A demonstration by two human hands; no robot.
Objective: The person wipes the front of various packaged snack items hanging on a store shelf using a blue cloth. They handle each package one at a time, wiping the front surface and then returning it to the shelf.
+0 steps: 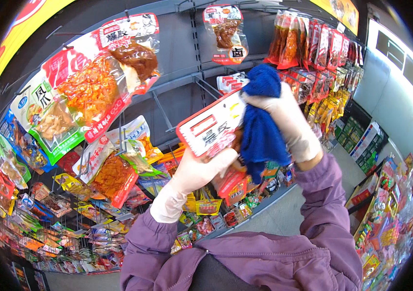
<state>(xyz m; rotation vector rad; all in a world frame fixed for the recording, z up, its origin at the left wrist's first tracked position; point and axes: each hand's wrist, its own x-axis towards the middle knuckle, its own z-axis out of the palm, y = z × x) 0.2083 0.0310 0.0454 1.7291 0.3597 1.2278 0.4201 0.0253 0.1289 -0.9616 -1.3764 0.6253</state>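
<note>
My left hand, in a pale glove, grips a plastic snack packet with a white, red-edged header. The packet is tilted, and its lower part is partly hidden by the cloth and my fingers. My right hand, gloved too, is closed on a dark blue cloth, which hangs down over the packet's right side. Behind them a packet with brown food hangs alone on the rack. To the left, large packets hang on hooks, among them one with reddish food and one of chicken feet.
Metal hooks and a rail stick out of the dark back panel. Rows of red packets hang at the right. Many small snack bags fill the lower left. Another display of goods stands at the lower right beside the floor.
</note>
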